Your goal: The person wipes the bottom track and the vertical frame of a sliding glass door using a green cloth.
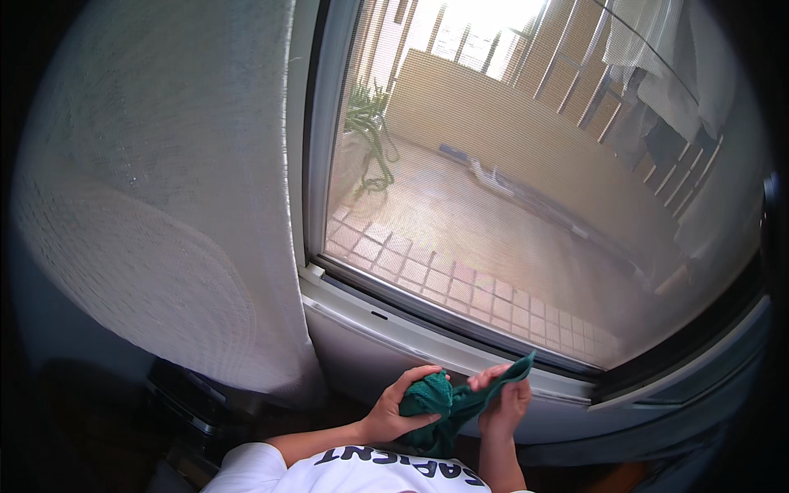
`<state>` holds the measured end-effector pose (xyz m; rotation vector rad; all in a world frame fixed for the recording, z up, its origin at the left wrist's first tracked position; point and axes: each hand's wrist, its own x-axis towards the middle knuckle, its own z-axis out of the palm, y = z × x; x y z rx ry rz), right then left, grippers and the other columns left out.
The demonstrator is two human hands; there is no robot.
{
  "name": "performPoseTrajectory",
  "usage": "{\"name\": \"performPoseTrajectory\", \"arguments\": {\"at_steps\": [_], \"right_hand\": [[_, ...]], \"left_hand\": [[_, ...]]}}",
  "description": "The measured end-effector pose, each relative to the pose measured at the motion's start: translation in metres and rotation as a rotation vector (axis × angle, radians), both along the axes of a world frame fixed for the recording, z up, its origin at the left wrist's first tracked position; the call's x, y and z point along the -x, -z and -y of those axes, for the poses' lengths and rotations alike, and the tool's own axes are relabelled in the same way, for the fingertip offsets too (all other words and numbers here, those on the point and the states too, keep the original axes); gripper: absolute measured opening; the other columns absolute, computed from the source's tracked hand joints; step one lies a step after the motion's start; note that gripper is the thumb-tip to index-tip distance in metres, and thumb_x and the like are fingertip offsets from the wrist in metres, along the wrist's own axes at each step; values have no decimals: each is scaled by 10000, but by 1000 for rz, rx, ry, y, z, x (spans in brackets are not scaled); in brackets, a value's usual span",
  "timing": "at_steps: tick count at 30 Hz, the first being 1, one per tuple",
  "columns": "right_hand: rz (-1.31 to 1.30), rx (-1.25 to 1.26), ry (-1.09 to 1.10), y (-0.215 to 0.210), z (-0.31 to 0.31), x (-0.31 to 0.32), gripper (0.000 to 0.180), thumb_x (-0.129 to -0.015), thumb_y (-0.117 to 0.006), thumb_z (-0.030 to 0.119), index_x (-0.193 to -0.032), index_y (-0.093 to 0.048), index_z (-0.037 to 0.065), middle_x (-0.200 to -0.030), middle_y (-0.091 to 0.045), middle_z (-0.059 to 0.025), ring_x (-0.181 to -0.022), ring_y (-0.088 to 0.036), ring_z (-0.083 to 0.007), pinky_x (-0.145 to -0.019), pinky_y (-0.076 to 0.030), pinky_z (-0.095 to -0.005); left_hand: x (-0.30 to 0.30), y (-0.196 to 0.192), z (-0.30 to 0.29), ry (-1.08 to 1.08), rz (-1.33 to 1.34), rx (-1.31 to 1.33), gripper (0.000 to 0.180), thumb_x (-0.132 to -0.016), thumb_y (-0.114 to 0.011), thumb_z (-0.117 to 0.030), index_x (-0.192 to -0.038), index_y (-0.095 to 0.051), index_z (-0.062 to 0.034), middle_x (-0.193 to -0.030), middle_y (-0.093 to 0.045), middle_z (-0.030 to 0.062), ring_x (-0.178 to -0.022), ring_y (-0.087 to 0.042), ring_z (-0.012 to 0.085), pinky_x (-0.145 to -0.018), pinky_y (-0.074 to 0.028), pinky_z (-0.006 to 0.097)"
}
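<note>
A dark green cloth, towel-like in texture, is held between my hands in front of the window. My left hand is wrapped round a bunched-up part of it, thumb below and fingers over the top. Further right, my right hand grips a stretched end, and a pointed corner sticks up past the fingers. Between the hands the cloth sags in folds toward my white shirt. Both hands are just on the near side of the white window sill.
A pale curtain hangs at the left. Behind the window's mesh screen lie a tiled balcony, a green plant, railings and hanging laundry. A dark boxy object stands at the lower left, below the curtain.
</note>
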<state>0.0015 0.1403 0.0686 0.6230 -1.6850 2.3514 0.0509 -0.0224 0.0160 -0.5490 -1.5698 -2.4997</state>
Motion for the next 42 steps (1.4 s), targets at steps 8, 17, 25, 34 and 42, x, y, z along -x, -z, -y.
{"name": "performPoseTrajectory", "arguments": {"at_steps": [8,17,25,34,42], "right_hand": [[14,221,242,-21,-54,30,285,-983,-551,294,-1074,-545,24,-649,-481,-27,-463,-395,-73,-390,-302,-216],[-202,-499,399,-39,-53,51,322,-882,-554,-64,-1179,-625,40,-965,-634,-86,-608,-493,-87,-547,-372,-190],[-595,-1034,-125,-69,14,59,271,-792,-666,-56,-1034,-692,65,-895,-616,-89,-659,-588,-190,-574,-474,-281],[-696,-1019,-342,-67,84,71,200,-777,-729,49,-932,-609,89,-868,-576,-74,-655,-612,-253,-577,-491,-345],[-785,-1006,-390,-51,147,83,144,-863,-636,102,-993,-575,116,-841,-563,-79,-676,-616,-294,-582,-498,-381]], "left_hand": [[1,4,17,-53,-31,53,692,-805,-696,74,-1393,-373,-99,-1292,-538,117,-1200,-538,215,-1050,-412,351],[3,2,16,-82,-191,194,659,-741,-717,67,-1335,-464,-67,-1183,-559,131,-1080,-574,257,-950,-445,343],[-6,-8,21,-217,-305,384,657,-719,-747,29,-1310,-476,-70,-1222,-558,155,-1115,-570,292,-949,-460,388],[-16,3,68,-672,-22,477,775,-738,-749,1,-1421,-393,-79,-1302,-536,162,-1198,-545,301,-1000,-433,377],[-31,4,99,-951,168,176,983,-775,-679,60,-1539,-86,-116,-1311,-455,130,-1118,-525,198,-988,-430,320]]}}
